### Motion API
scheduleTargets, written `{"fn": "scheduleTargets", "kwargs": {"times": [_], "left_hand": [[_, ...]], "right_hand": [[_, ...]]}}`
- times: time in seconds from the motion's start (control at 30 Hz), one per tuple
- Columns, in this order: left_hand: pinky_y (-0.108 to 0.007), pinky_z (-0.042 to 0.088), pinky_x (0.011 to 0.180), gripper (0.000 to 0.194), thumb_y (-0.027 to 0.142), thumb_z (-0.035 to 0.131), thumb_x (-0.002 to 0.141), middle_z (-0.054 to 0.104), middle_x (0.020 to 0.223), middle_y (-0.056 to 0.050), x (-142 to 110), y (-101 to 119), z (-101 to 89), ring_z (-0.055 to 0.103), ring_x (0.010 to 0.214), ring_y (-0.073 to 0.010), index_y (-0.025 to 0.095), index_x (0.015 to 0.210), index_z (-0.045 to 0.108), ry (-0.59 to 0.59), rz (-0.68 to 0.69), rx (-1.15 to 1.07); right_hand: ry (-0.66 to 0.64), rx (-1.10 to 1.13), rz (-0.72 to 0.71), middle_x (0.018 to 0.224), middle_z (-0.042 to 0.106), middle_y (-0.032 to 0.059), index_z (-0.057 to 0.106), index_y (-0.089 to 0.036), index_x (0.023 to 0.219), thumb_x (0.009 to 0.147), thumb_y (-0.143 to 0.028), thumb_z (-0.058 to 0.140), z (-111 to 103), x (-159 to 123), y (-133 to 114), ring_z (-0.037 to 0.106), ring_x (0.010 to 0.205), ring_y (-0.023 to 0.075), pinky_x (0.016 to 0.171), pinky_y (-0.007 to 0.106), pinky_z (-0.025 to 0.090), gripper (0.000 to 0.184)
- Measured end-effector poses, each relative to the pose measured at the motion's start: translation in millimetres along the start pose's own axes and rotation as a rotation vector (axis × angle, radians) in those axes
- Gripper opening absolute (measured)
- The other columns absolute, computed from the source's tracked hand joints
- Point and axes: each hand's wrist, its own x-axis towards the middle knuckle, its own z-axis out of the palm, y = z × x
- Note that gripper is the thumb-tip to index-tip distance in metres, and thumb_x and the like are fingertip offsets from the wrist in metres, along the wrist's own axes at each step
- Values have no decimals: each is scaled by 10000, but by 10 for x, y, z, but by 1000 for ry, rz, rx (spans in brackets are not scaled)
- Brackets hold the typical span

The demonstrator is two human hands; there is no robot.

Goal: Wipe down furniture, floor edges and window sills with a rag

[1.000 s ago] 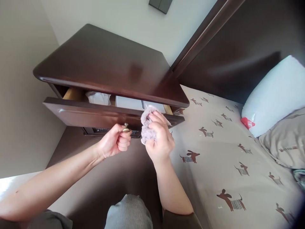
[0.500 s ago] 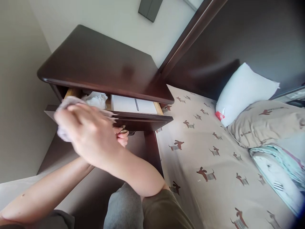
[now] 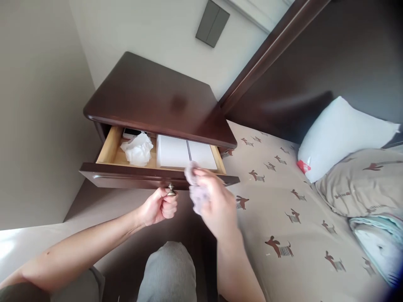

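Note:
My left hand (image 3: pixel 160 205) is closed round the brass drawer knob (image 3: pixel 171 191) at the middle of the drawer front (image 3: pixel 126 175). The drawer stands partly pulled out of the dark wooden nightstand (image 3: pixel 154 92). In my right hand (image 3: pixel 217 201) is a crumpled pale lilac cloth (image 3: pixel 198 193), held at the right part of the drawer's front edge. Whether it touches the wood I cannot tell; the hand is blurred. Inside the drawer lie a crumpled white tissue or bag (image 3: pixel 138 149), a white box (image 3: pixel 171 151) and, behind the tissue, a phone-like thing (image 3: pixel 131 133).
To the right is a bed (image 3: pixel 252 201) with a dachshund-print sheet, a white pillow (image 3: pixel 333 134), a printed pillow (image 3: pixel 365 180) and a folded pale green textile (image 3: pixel 374 239). A dark headboard (image 3: pixel 299 75) rises behind. A grey switch plate (image 3: pixel 213 23) is on the wall.
My right hand with the cloth has moved from the drawer front's left end to its right part, no longer crossing my left arm. The drawer appears further out, and the view has shifted.

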Motion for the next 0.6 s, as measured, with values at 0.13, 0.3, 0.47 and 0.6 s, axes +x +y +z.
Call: {"fn": "scheduleTargets", "kwargs": {"times": [0.13, 0.3, 0.47, 0.6], "left_hand": [[-252, 65, 426, 582, 551, 661, 716, 104, 481, 92, -106, -73, 45, 74, 438, -68, 218, 566, 207, -101, -29, -46], [-268, 39, 445, 603, 587, 664, 713, 104, 478, 89, -165, -157, 100, 60, 430, -69, 216, 555, 216, -94, -37, -53], [-274, 18, 452, 598, 584, 669, 703, 119, 471, 88, -185, -196, 132, 62, 421, -65, 220, 541, 222, -97, -32, -68], [-265, 25, 446, 589, 553, 686, 703, 141, 471, 90, -199, -217, 126, 78, 420, -54, 218, 536, 231, -114, -39, -106]], "right_hand": [[29, -153, 360, 1102, 749, 20, 586, -263, 959, 660, -39, 402, -381, -371, 360, 720, 1027, 203, 695, 307, 595, 416], [162, -144, 600, 1085, 747, 62, 571, -245, 931, 623, -85, 436, -434, -511, 366, 718, 1025, 234, 658, 310, 560, 372], [294, -226, 647, 1028, 756, 43, 578, -263, 885, 609, -99, 446, -319, -511, 227, 729, 941, 236, 600, 311, 533, 347], [301, -300, 632, 1037, 758, 42, 588, -256, 894, 625, -92, 442, -249, -533, 89, 729, 957, 235, 635, 320, 557, 348]]}}
